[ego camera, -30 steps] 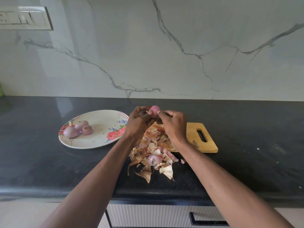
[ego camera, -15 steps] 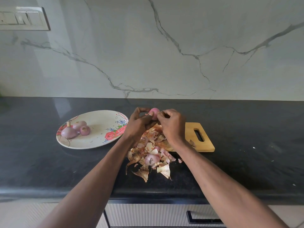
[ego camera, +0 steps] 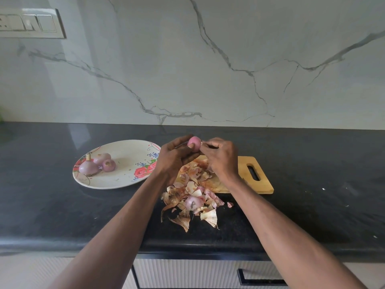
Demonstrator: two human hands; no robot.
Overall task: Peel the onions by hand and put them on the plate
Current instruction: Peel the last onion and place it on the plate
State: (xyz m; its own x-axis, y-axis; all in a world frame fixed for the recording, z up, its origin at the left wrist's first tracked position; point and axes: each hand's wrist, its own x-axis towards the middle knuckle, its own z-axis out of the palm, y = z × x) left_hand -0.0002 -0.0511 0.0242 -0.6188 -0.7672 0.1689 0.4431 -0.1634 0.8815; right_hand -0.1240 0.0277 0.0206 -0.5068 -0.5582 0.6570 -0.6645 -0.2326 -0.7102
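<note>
Head view: the left hand (ego camera: pixel 174 158) grips a small pink onion (ego camera: pixel 194 143) in curled fingers, raised above the far end of the wooden cutting board (ego camera: pixel 245 174). The right hand (ego camera: pixel 221 157) meets the onion from the right, its fingertips pinched at the bulb's side on what looks like a thin strip of skin; the strip itself is too small to make out clearly. To the left, on the dark countertop (ego camera: pixel 41 205), sits an oval floral plate (ego camera: pixel 125 178) holding three onions clustered at its left end: a larger onion with a stub of stem (ego camera: pixel 88 168), one behind it (ego camera: pixel 102 158) and a smaller one (ego camera: pixel 109 165) just to the right, all close together or touching. The rest of the plate carries only a few specks. A heap of onion skins (ego camera: pixel 193 197) spreads from the board's near left part onto the countertop, with a pinkish rounded piece (ego camera: pixel 193 203) lying among them.
</note>
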